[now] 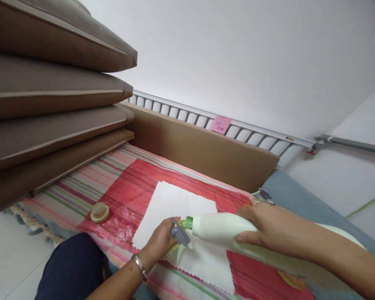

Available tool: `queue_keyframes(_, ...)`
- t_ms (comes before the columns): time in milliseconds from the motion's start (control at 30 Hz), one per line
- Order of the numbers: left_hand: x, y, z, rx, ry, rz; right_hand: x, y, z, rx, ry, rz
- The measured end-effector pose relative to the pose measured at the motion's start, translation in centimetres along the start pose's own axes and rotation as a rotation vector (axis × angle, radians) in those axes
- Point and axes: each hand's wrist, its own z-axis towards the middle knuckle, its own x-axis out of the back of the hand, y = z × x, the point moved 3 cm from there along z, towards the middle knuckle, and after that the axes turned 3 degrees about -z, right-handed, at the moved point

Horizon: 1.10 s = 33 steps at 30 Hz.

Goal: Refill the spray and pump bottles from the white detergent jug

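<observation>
My right hand [259, 223] grips a large pale green bottle [221, 225], laid over on its side. Its green nozzle [189, 222] points left. Between the fingers of my left hand [162, 237] is a small grey plastic piece with pale green leaf-like parts [181, 235], right by the nozzle; I cannot tell whether they touch. Below both lies a white cloth [181, 198] with zigzag edges, on a sheer red cloth [128, 187]. A similar grey piece [264, 194] lies just behind my right hand. A round, pale, lid-like thing [100, 212] rests at the left.
Thick brown cushions [59, 112] are stacked at the left. A brown board [193, 141] stands along the back, before a white radiator [175, 111] bearing a pink note [221, 124]. A striped cloth [78, 183] covers the surface. At right runs a pipe [356, 143].
</observation>
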Motion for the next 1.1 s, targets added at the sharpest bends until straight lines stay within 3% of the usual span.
queue_keyframes(233, 0.0, -0.2, 0.0, -0.006, 0.012, -0.005, -0.4, 0.4, 0.0, 0.004, 0.007, 0.001)
queue_keyframes(367, 0.2, -0.5, 0.2, -0.006, 0.001, -0.013, -1.3, 0.8, -0.1, 0.047, 0.011, 0.121)
queue_keyframes(467, 0.4, -0.7, 0.4, -0.002, -0.007, -0.022, -3.0, 1.3, -0.5, 0.046, 0.02, 0.249)
queue_keyframes(667, 0.8, -1.2, 0.6, 0.005, -0.016, -0.027, -8.4, 4.0, -1.0, -0.059, 0.178, 0.433)
queue_keyframes(767, 0.8, -1.3, 0.6, 0.018, -0.009, -0.055, -10.5, 6.5, -1.2, -0.214, 0.22, 0.572)
queue_keyframes(833, 0.8, -1.1, 0.6, 0.043, -0.009, -0.093, -11.2, 8.3, -1.3, -0.337, 0.299, 0.633)
queue_keyframes(933, 0.9, -0.7, 0.6, 0.077, -0.007, -0.151, -11.8, 9.8, -0.9, -0.439, 0.522, 0.795)
queue_keyframes(1100, 0.9, -0.4, 0.7, 0.094, -0.007, -0.171, -14.3, 8.9, 2.6, -0.488, 0.821, 1.069)
